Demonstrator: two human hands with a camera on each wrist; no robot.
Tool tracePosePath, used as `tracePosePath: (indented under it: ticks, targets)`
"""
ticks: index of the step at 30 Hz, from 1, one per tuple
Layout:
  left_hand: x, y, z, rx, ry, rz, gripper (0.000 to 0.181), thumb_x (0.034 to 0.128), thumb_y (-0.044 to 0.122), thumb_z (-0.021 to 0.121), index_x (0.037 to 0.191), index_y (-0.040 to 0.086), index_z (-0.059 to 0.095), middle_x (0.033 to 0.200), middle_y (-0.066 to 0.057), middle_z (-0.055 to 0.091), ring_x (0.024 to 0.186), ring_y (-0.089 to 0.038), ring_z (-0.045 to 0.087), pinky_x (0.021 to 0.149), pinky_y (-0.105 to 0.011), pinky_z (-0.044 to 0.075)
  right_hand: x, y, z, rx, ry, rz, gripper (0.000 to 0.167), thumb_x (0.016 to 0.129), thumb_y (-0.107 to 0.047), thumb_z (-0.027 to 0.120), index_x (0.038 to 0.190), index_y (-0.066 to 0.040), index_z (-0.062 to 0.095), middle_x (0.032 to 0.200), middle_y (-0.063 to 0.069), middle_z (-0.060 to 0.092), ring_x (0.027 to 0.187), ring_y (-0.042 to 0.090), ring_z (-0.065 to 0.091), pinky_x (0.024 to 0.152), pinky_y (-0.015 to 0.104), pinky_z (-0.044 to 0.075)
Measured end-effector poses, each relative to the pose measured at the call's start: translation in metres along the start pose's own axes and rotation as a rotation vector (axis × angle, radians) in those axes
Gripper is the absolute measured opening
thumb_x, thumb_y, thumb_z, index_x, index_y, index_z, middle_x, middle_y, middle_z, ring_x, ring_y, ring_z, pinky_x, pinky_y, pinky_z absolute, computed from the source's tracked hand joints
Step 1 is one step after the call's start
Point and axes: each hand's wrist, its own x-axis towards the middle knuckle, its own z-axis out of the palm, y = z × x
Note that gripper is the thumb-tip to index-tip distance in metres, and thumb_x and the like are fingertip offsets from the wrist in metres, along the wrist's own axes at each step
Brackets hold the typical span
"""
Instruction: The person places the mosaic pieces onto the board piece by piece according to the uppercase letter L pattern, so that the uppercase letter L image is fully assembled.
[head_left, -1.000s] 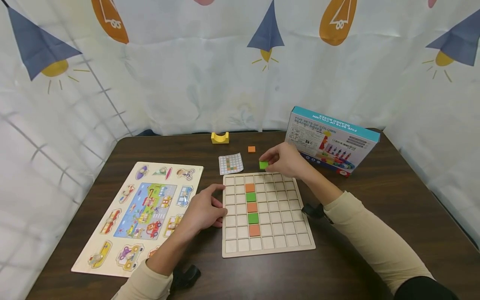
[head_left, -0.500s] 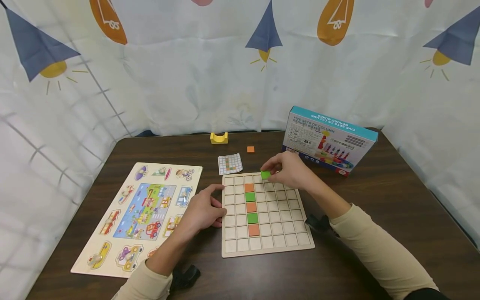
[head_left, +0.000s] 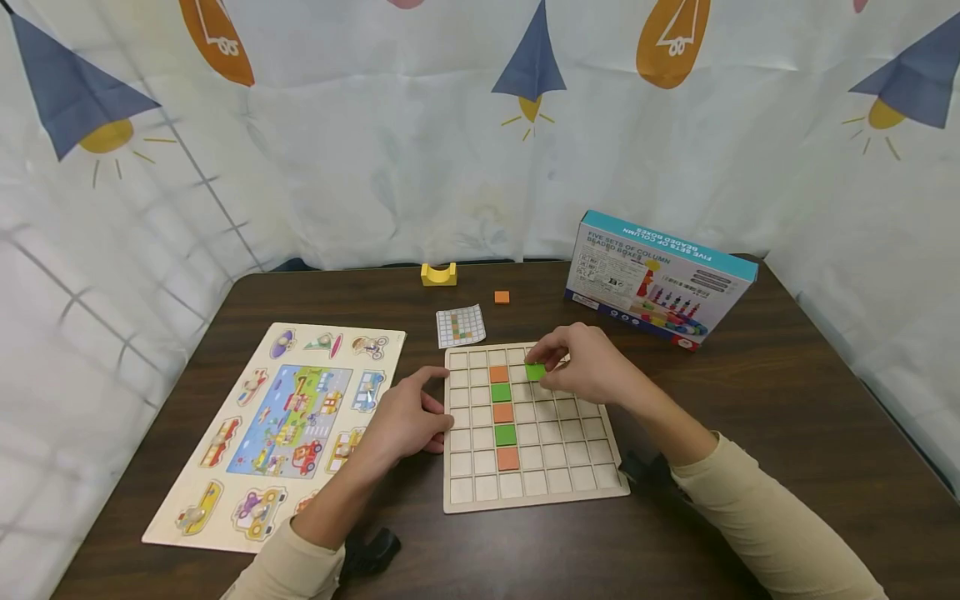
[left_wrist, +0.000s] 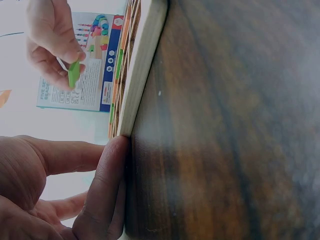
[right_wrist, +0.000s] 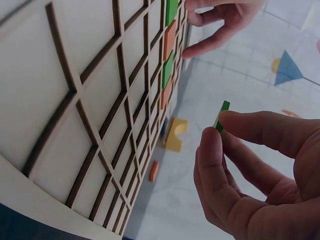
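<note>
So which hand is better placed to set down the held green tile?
Right, most likely: the right hand pinches the green tile above the grid board, while the left hand touches the board's left edge.

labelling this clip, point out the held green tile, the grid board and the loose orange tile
Held green tile (head_left: 535, 372), head view, its visible face
Grid board (head_left: 551, 432), head view, a bare cell
Loose orange tile (head_left: 502, 297), head view, top face

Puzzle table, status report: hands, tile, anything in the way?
Right hand pinching green tile, held above board. Left hand touching board's left edge. Nothing seen between tile and board.
</note>
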Motion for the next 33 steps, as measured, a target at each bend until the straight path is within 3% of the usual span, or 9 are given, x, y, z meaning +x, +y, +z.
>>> tracePosePath:
  ticks: [13,33]
  targets:
    - [0.0,0.001,0.0,-0.003,-0.003,0.0,0.07,0.0848,0.0,0.076,0.149,0.013,0.052,0.095,-0.014,0.066,0.055,-0.018,0.069,0.051,-0.033,0.063,-0.018,-0.006,0.009,-0.001,-0.039,0.02,0.024,0.084,-0.002,0.08,0.107,-0.012,0.079,0.098,0.0,0.072,0.089,0.017,0.063,0.078,0.029,0.062]
    - [0.0,0.002,0.0,-0.006,-0.007,-0.017,0.071,0.0855,0.0,0.077,0.15,0.013,0.051,0.095,-0.015,0.067,0.055,-0.018,0.069,0.051,-0.034,0.064,-0.025,-0.011,0.021,-0.015,-0.15,-0.025,0.023,0.08,0.001,0.082,0.098,-0.012,0.077,0.09,-0.002,0.07,0.084,0.016,0.061,0.074,0.026,0.058]
